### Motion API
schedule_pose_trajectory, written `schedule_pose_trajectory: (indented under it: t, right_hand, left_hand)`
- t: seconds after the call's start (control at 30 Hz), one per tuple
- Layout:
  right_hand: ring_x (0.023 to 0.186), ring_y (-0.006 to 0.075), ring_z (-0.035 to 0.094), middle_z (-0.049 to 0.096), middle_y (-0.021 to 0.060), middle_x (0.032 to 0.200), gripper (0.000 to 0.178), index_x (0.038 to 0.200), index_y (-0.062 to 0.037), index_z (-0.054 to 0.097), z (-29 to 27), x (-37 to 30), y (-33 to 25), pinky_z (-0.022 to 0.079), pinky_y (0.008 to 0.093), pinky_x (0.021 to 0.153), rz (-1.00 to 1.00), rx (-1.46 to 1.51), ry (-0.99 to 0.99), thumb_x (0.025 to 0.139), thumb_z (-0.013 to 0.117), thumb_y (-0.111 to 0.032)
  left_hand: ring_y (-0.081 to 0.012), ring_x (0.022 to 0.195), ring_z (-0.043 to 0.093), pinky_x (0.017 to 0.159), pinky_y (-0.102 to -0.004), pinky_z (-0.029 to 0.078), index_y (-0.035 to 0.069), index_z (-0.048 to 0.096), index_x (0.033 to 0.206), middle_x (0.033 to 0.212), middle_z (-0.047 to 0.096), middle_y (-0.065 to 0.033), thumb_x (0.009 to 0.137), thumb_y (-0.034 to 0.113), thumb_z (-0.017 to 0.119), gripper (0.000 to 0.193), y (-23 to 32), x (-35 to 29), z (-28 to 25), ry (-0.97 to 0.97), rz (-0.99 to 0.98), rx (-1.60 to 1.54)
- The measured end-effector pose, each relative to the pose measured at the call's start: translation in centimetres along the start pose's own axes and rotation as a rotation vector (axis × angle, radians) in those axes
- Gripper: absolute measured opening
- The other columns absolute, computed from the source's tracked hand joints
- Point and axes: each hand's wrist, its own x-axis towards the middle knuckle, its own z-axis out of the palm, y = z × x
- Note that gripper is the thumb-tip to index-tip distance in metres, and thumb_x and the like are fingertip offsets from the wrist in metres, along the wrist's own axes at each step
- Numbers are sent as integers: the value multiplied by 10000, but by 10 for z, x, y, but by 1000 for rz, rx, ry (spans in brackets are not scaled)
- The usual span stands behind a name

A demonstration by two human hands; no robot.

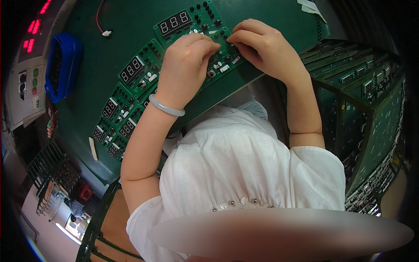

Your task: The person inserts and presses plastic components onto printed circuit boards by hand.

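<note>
Both my hands are over a green circuit board [224,67] on the table, which carries small black parts, white connectors and a knob-like part. My left hand [185,61], with a pale bangle [166,106] on its wrist, has thumb and forefinger closed together above the board's left part. Across from it, my right hand [264,48] pinches its fingertips close to a black part near the board's upper edge. Anything between either set of fingertips is too small to make out. Just behind lies another board with a three-digit display [175,22].
More display boards [132,70] lie in a row to the left. A blue bin [64,65] of small dark parts stands at far left, beside a control panel [28,85]. Racks of upright boards [349,78] stand at right. A red wire [98,17] lies at the back.
</note>
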Motion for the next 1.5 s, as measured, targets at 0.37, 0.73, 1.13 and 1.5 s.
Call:
schedule_pose_trajectory:
  t: [0.37, 0.73, 1.13, 1.5]
  right_hand:
    - [892, 294, 618, 638, 84, 974, 200, 922, -47, 655, 12, -5, -17, 528, 396, 791, 102, -72, 135, 735, 715, -10]
    - [837, 292, 632, 648, 86, 890, 137, 893, -49, 658, 18, -10, -13, 519, 366, 709, 220, 42, 327, 764, 694, -23]
    - [741, 253, 619, 641, 81, 838, 108, 891, -46, 668, 24, -13, -5, 502, 325, 647, 256, 158, 324, 787, 695, -33]
    - [763, 253, 625, 651, 86, 849, 113, 889, -40, 668, 24, -14, -3, 508, 324, 671, 238, 148, 308, 779, 696, -32]
  left_hand:
    - [-261, 741, 680, 658, -315, 547, 12, 724, 964, 887, 695, -114, 805, -60, 702, 175, -4, -2, 2, -1, 24, 44]
    - [-271, 737, 639, 664, -344, 512, -11, 668, 911, 851, 635, -119, 846, -27, 678, 68, -4, 2, 10, 5, -28, 51]
    - [-252, 690, 590, 628, -338, 478, -17, 676, 916, 825, 581, -110, 872, 27, 678, 62, 0, 2, 6, -14, -53, -5]
    - [-251, 685, 626, 627, -329, 501, -8, 720, 888, 816, 620, -111, 831, 13, 709, 62, 2, -1, 7, 30, -69, 88]
